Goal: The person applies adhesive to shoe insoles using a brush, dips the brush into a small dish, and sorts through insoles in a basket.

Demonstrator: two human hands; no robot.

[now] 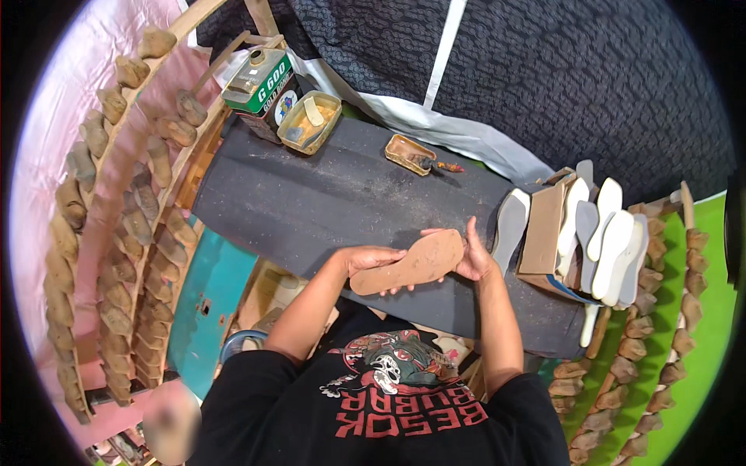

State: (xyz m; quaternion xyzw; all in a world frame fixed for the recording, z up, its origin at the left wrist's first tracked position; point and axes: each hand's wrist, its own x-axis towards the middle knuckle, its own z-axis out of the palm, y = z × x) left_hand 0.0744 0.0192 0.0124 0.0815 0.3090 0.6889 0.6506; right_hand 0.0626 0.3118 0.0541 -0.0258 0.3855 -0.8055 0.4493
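Head view is showing both hands gripping one brown insole (410,262) over the dark work table (311,202): the left hand (371,259) is clasping its heel end, the right hand (472,260) its toe end. At two o'clock, roughly seven pale insoles (610,233) are leaning beside one cardboard box (544,229). At eleven o'clock, one green can (260,85) and two small trays are sitting.

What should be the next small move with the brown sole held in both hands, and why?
Probably lay the brown sole flat on the dark work mat: both the left hand and right hand hold it in the air, and the glue tray is far.
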